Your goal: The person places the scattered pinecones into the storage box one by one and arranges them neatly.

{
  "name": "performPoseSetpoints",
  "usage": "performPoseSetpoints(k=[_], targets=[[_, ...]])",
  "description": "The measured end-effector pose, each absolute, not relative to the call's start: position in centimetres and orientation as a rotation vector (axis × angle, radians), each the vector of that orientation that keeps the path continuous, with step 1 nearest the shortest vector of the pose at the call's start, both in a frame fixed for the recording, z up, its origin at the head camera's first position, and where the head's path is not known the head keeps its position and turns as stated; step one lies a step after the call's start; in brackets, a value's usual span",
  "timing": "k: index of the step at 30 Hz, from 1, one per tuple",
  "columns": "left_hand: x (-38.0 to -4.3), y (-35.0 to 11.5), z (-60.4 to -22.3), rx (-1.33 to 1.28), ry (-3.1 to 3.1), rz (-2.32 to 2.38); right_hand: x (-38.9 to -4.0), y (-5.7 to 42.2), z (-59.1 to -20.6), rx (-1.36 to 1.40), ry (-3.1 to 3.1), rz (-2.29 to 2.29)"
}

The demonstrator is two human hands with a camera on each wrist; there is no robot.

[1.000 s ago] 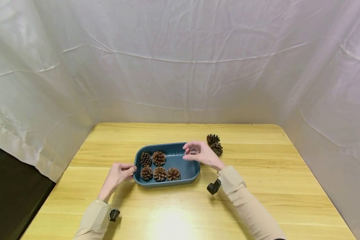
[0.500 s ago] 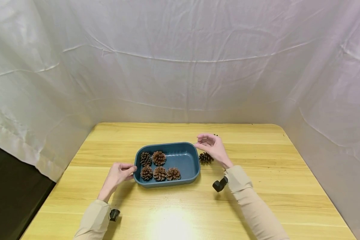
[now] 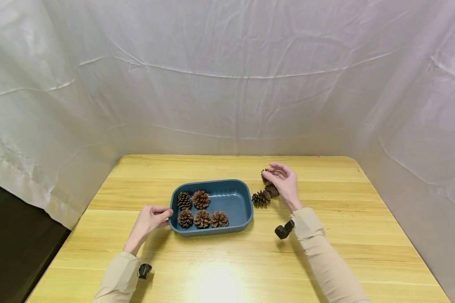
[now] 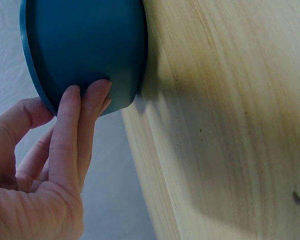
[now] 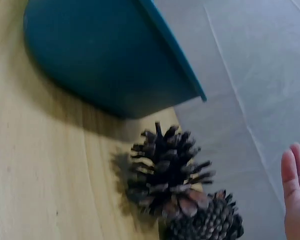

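Note:
A blue, oval-ended tray [image 3: 233,206] stands on the table with several brown pine cones [image 3: 202,219] in its left part. At its left end my left hand [image 3: 148,221] pinches the rim; in the left wrist view, fingers [image 4: 65,135] press the outer wall. Right of the tray, my right hand [image 3: 286,185] pinches a pine cone [image 3: 265,176] between thumb and fingers, which partly cover it. Two more cones, a spiky one [image 3: 260,199] and a rounder one [image 3: 271,190], lie beside the tray's right end. The right wrist view cuts off most of the hand, hiding its hold.
A wooden table [image 3: 326,252] bears everything. White sheeting [image 3: 227,84] hangs behind it and at both sides. Something black [image 3: 15,244] lies beyond the table's left edge. Both wrists carry a small black device [image 3: 284,230].
My right hand has moved right from above the tray to the farthest loose pine cone, uncovering the spiky one. The left hand and tray have stayed in place.

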State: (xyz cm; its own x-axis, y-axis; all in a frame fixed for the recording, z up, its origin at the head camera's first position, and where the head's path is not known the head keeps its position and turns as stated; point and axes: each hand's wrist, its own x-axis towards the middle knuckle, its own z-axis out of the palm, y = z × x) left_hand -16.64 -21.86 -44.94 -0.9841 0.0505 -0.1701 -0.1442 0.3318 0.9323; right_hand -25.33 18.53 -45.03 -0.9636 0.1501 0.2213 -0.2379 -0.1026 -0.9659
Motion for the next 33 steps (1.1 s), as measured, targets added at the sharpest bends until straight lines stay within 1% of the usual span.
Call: performPoseSetpoints(k=[13,21,33], targets=[[-16.7,-21.7,-44.9,-0.123,2.423,1.714,-26.0,21.1,-46.2,-0.185,-1.905,1.962],[-16.8,-21.9,-45.0,-0.107,2.427,1.705,-25.8,22.0,-46.3,-0.242,-1.959,1.948],[-16.7,-21.8,-45.0,-0.120,2.434,1.706,-26.7,23.3,-48.1,-0.361,-2.082,1.820]])
